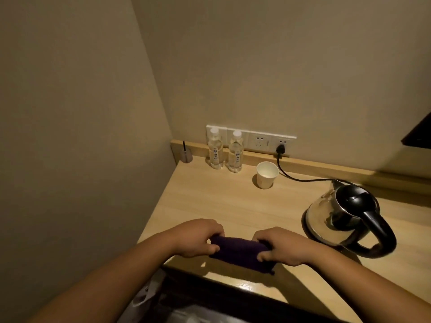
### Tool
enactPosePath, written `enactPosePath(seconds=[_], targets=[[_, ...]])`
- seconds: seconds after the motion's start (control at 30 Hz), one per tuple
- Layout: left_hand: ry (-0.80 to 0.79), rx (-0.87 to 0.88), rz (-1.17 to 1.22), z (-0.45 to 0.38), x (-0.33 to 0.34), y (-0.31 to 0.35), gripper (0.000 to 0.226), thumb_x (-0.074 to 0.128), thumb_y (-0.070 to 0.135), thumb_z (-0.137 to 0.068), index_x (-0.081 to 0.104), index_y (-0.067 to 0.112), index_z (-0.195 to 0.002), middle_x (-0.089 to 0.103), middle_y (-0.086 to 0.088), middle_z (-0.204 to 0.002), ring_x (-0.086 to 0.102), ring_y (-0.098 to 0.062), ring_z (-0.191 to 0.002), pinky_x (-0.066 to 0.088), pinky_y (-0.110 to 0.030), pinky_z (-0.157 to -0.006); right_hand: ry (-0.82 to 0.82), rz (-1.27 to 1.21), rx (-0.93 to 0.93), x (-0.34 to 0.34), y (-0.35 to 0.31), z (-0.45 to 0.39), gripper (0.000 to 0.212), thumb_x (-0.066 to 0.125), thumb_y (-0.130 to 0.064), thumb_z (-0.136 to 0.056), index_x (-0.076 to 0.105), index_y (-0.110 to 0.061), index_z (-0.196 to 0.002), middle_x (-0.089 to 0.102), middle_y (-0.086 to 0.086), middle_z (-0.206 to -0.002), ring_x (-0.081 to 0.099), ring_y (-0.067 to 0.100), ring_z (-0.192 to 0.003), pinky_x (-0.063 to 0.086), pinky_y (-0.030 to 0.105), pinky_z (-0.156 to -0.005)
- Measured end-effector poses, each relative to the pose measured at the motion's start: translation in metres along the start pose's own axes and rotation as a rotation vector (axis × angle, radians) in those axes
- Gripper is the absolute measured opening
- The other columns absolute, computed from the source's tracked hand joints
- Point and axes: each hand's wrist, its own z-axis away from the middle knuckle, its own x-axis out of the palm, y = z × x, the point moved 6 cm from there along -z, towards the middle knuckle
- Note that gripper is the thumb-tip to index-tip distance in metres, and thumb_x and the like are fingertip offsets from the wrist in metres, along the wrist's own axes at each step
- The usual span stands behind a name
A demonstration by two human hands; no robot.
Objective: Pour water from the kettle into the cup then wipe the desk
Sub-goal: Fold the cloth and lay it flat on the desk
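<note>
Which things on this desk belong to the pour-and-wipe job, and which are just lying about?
Belongs to the job:
kettle
paper cup
dark cloth, gripped by left hand and right hand
desk

Just lying about:
two water bottles
small clear cup with a dark stick
plug and cord

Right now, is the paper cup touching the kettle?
Apart. The head view shows bare desk between the paper cup and the kettle.

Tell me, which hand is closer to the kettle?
The right hand. It grips the dark cloth just left of the kettle; the left hand grips the cloth's far end.
</note>
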Motion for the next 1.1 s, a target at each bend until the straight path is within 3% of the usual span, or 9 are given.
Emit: enactPosePath(seconds=[0.1, 0.27, 0.4, 0.47, 0.57, 0.63, 0.7, 0.97, 1.1], targets=[[0.115, 0.017, -0.181, -0.008, -0.009, -0.034, 0.019, 0.059, 0.032, -0.084, 0.058, 0.026, -0.102, 0.055, 0.004, -0.098, 0.051, -0.015, -0.086, 0.043, -0.036, -0.077, 0.153, 0.096, 0.043, 0.003, 0.002, -0.027, 0.016, 0.060, -0.035, -0.086, 0.059, -0.028, -0.101, 0.065, -0.007, -0.093, 0.058, 0.011, -0.083, 0.048, 0.031, -0.071], [0.355, 0.118, -0.529, -0.029, -0.022, -0.081, 0.021, 0.063, 0.022, -0.083, 0.062, 0.019, -0.104, 0.061, -0.003, -0.097, 0.054, -0.021, -0.087, 0.042, -0.036, -0.076, 0.570, 0.368, 0.150, -0.003, 0.003, -0.080, 0.015, 0.060, -0.025, -0.085, 0.061, -0.028, -0.100, 0.065, -0.003, -0.090, 0.060, 0.018, -0.079, 0.048, 0.031, -0.063], [0.380, 0.066, -0.520, -0.036, 0.000, -0.117, 0.032, 0.077, 0.013, -0.069, 0.063, 0.014, -0.098, 0.064, -0.005, -0.095, 0.058, -0.024, -0.088, 0.045, -0.036, -0.077, 0.678, 0.495, 0.150, 0.023, -0.003, -0.111, 0.012, 0.068, -0.011, -0.072, 0.062, -0.014, -0.082, 0.063, 0.008, -0.079, 0.056, 0.026, -0.068, 0.045, 0.035, -0.059], [0.306, 0.051, -0.545, -0.031, 0.037, -0.131, 0.035, 0.079, 0.014, -0.064, 0.064, 0.016, -0.096, 0.064, -0.003, -0.096, 0.058, -0.023, -0.090, 0.046, -0.035, -0.080, 0.640, 0.434, 0.099, 0.056, -0.003, -0.118, 0.004, 0.060, -0.017, -0.078, 0.061, -0.015, -0.081, 0.062, 0.006, -0.079, 0.055, 0.026, -0.070, 0.044, 0.036, -0.062], [0.215, 0.095, -0.533, -0.015, 0.082, -0.139, 0.033, 0.081, 0.016, -0.060, 0.068, 0.017, -0.091, 0.066, -0.002, -0.093, 0.061, -0.021, -0.086, 0.050, -0.031, -0.076, 0.571, 0.373, 0.113, 0.100, 0.004, -0.116, 0.023, 0.052, -0.029, -0.088, 0.066, -0.014, -0.100, 0.064, 0.008, -0.110, 0.058, 0.029, -0.097, 0.046, 0.038, -0.084], [0.226, 0.101, -0.505, -0.010, 0.090, -0.141, 0.033, 0.080, 0.017, -0.062, 0.071, 0.016, -0.094, 0.067, -0.001, -0.095, 0.062, -0.020, -0.086, 0.051, -0.031, -0.076, 0.503, 0.390, 0.173, 0.112, 0.010, -0.111, 0.040, 0.043, -0.039, -0.093, 0.064, -0.015, -0.118, 0.058, 0.007, -0.132, 0.052, 0.027, -0.120, 0.037, 0.041, -0.103], [0.228, 0.101, -0.524, -0.006, 0.088, -0.140, 0.034, 0.074, 0.021, -0.065, 0.071, 0.016, -0.098, 0.067, -0.001, -0.097, 0.062, -0.020, -0.088, 0.050, -0.031, -0.078, 0.454, 0.407, 0.188, 0.114, 0.010, -0.108, 0.052, 0.033, -0.046, -0.095, 0.059, -0.015, -0.128, 0.050, 0.007, -0.142, 0.043, 0.025, -0.132, 0.025, 0.043, -0.112], [0.112, 0.031, -0.502, 0.013, 0.090, -0.141, 0.054, 0.063, 0.037, -0.072, 0.065, 0.016, -0.121, 0.064, -0.003, -0.122, 0.061, -0.022, -0.103, 0.050, -0.033, -0.085, 0.222, 0.438, 0.274, 0.125, 0.005, -0.102, 0.075, 0.013, -0.060, -0.093, 0.012, -0.013, -0.152, 0.003, 0.008, -0.160, -0.001, 0.022, -0.146, -0.005, 0.045, -0.114], [0.014, -0.040, -0.482, 0.021, 0.098, -0.154, 0.062, 0.033, 0.043, -0.094, 0.026, 0.018, -0.150, 0.022, -0.003, -0.158, 0.029, -0.026, -0.139, 0.022, -0.041, -0.112, 0.170, 0.399, 0.278, 0.117, -0.003, -0.099, 0.079, 0.018, -0.061, -0.092, 0.007, -0.011, -0.152, 0.000, 0.010, -0.160, -0.002, 0.025, -0.146, -0.004, 0.048, -0.115]])
